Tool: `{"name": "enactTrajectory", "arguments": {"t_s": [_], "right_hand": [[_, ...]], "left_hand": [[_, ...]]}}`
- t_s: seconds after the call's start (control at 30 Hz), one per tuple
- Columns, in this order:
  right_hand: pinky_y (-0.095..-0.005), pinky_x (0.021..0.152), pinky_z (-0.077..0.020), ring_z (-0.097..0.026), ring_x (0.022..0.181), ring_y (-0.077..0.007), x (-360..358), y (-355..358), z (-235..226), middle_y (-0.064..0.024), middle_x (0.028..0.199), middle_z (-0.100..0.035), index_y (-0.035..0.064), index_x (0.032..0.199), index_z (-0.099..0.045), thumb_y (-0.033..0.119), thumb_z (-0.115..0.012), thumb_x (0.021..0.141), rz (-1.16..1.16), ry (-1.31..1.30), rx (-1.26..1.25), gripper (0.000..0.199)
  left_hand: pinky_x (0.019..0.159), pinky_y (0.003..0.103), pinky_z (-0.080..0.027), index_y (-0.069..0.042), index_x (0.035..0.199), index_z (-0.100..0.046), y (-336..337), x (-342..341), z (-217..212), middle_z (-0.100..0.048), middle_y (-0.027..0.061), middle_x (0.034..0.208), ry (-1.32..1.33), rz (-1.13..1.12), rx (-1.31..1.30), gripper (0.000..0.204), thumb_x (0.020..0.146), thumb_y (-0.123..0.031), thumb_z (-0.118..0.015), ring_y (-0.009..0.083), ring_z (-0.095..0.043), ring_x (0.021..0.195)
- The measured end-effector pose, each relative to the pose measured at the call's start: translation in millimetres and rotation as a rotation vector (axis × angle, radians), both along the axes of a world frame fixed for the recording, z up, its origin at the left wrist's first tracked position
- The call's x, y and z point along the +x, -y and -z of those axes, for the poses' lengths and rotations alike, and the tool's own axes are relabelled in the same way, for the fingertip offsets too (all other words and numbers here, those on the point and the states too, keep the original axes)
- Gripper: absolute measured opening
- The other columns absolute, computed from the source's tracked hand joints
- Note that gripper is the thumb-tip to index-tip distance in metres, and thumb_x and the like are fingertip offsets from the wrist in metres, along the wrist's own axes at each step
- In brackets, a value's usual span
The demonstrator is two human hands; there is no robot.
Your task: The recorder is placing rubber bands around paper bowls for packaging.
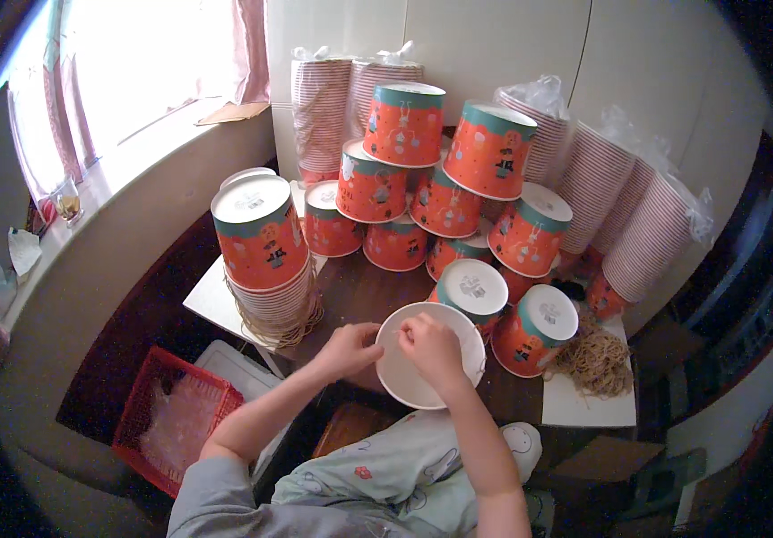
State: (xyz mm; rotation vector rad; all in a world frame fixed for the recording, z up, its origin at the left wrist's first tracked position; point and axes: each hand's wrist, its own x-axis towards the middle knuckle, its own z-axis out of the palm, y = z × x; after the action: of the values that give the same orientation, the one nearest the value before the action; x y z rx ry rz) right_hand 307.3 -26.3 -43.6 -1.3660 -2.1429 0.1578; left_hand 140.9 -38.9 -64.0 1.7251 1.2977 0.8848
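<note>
A paper bucket (409, 381) with a white inside tilts its open mouth toward me at the table's near edge, just above my lap. My left hand (350, 350) is closed on its left rim, thumb and fingers at the edge. Inside the mouth, my right hand (431, 345) has its fingers pinched near the upper left wall; what they hold, if anything, is too small to make out. Right behind stands an upside-down orange-and-teal bucket (473, 285), and another upturned bucket (549, 311) is to its right.
More upturned buckets (404, 125) are piled at the back. A nested stack (261, 233) with cords round its base stands left; tan cord (597, 363) lies right. Wrapped bucket stacks (323, 117) line the wall. A red basket (176, 421) with clear plastic sits low left.
</note>
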Motion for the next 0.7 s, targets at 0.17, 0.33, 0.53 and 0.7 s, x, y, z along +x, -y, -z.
{"name": "enactTrajectory", "arguments": {"t_s": [0.17,0.33,0.53,0.7], "right_hand": [[-0.0392,0.057,-0.0451,-0.056,0.066,-0.0268,-9.2,27.0,-2.8,-0.0078,0.071,-0.054,0.0075,0.071,-0.057,0.016,-0.058,0.071,-0.067,0.018,0.010,0.009],[-0.0383,0.056,-0.0453,-0.055,0.065,-0.0252,-11.9,38.2,3.5,-0.0064,0.070,-0.052,0.0084,0.071,-0.055,0.016,-0.059,0.069,-0.111,0.018,0.064,0.008],[-0.0399,0.056,-0.0479,-0.057,0.068,-0.0250,-11.3,43.4,3.5,-0.0066,0.074,-0.053,0.0085,0.070,-0.052,0.019,-0.055,0.072,-0.113,0.032,0.075,0.011],[-0.0399,0.055,-0.0474,-0.057,0.068,-0.0251,-9.7,42.3,5.7,-0.0070,0.072,-0.053,0.0083,0.068,-0.051,0.016,-0.056,0.071,-0.159,-0.003,0.089,0.010]], "left_hand": [[0.075,0.030,-0.047,0.002,0.109,-0.049,46.9,8.9,1.6,-0.060,0.0145,0.097,0.122,-0.125,0.026,0.040,0.075,-0.016,-0.059,0.0198,-0.060,0.086],[0.077,0.030,-0.046,0.002,0.108,-0.049,57.2,10.6,17.8,-0.059,0.0137,0.098,0.187,-0.152,0.175,0.039,0.074,-0.014,-0.060,0.0189,-0.058,0.090],[0.074,0.029,-0.048,0.002,0.108,-0.047,61.9,10.4,19.2,-0.060,0.0130,0.096,0.249,-0.142,0.151,0.037,0.076,-0.011,-0.059,0.0175,-0.059,0.086],[0.071,0.028,-0.049,0.002,0.109,-0.046,63.2,10.7,18.6,-0.060,0.0119,0.094,0.296,-0.118,0.147,0.037,0.076,-0.009,-0.058,0.0154,-0.060,0.081]]}}
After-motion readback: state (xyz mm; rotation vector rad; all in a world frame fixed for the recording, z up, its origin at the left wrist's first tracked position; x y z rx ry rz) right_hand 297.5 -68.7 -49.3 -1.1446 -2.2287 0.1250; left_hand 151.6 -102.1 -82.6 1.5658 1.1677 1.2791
